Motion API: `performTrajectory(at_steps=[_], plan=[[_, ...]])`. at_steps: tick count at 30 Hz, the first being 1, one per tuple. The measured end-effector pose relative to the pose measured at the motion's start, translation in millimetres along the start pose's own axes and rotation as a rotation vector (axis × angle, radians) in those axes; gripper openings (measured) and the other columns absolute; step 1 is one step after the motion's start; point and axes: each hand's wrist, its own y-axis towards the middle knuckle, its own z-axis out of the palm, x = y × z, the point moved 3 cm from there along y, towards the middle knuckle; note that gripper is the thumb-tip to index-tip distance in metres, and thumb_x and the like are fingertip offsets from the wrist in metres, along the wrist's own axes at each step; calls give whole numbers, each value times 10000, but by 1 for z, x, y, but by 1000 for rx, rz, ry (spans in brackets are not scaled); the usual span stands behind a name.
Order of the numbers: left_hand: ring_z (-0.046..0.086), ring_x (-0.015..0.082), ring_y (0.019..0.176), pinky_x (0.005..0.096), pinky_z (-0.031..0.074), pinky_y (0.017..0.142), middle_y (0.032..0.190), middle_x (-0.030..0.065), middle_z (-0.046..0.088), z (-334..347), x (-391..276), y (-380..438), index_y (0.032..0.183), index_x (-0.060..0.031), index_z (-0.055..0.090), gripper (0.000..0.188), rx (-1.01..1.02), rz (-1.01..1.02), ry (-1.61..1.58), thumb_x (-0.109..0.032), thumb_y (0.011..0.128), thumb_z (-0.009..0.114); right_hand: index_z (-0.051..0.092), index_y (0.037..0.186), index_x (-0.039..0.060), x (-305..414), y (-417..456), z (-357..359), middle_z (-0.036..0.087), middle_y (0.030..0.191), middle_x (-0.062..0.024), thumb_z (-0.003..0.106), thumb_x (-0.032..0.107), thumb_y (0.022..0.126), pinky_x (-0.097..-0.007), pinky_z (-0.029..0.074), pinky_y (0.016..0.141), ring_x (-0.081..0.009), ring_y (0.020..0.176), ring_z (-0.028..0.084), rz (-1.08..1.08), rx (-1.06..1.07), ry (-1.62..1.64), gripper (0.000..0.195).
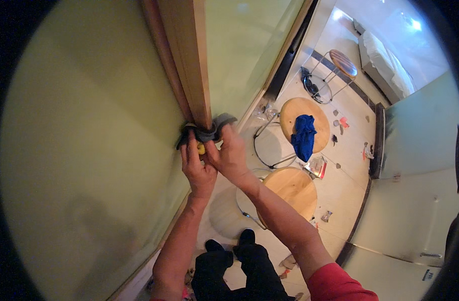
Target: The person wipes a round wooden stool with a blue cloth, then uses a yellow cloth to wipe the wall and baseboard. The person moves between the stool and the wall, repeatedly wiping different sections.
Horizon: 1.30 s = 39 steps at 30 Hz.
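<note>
A grey cloth is wrapped around the front of a wooden post that stands out from green glass panels. My left hand presses one end of the cloth to the post's left side, fingers pointing up. On the right, my right hand grips the other end of the cloth, which sticks out past the post. Between the hands shows a small yellow thing, partly hidden by fingers; I cannot tell what it is.
Two round wooden-topped stools stand to my right; a blue cloth lies on the farther one. Another stool is beyond, near a black plastic bag. Litter and a wrapper dot the tiled floor. Frosted panels line the right side.
</note>
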Motion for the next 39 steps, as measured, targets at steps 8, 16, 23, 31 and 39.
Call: performTrajectory(at_steps=[8,16,23,31,39], plan=[[554,395,975,425,479,823,1086,216,566,16,27,-19,1321,24,480,559,-85,59,-66,-208,838,641,503,987,2,-33,-12,15,532,873,-206,682,154,734,-447,459,617,-412,751,550,-107,-34,125,345],[544,365,943,424,466,821,1103,204,553,27,42,-24,1333,32,468,603,-206,199,-113,-280,845,638,478,865,8,-34,-4,19,519,754,-183,672,161,736,-426,436,550,-374,641,534,-259,-110,127,279],[550,368,977,424,466,844,1078,194,552,29,54,-22,1345,22,461,592,-281,396,-124,-203,832,652,458,770,2,-42,1,24,505,648,-179,662,159,726,-399,439,521,-344,551,521,-407,-164,136,262],[576,409,927,439,497,789,1052,211,553,30,60,-21,1338,7,475,600,-296,469,-68,-38,753,600,452,784,-5,-40,-3,21,541,681,-199,662,164,764,-412,466,557,-363,595,563,-381,-154,46,271],[573,409,904,446,487,776,1010,229,551,18,43,-5,1323,27,462,561,-180,350,1,-8,775,577,466,915,-4,-23,5,15,564,804,-240,662,199,806,-488,466,593,-447,698,577,-479,-214,-233,303]])
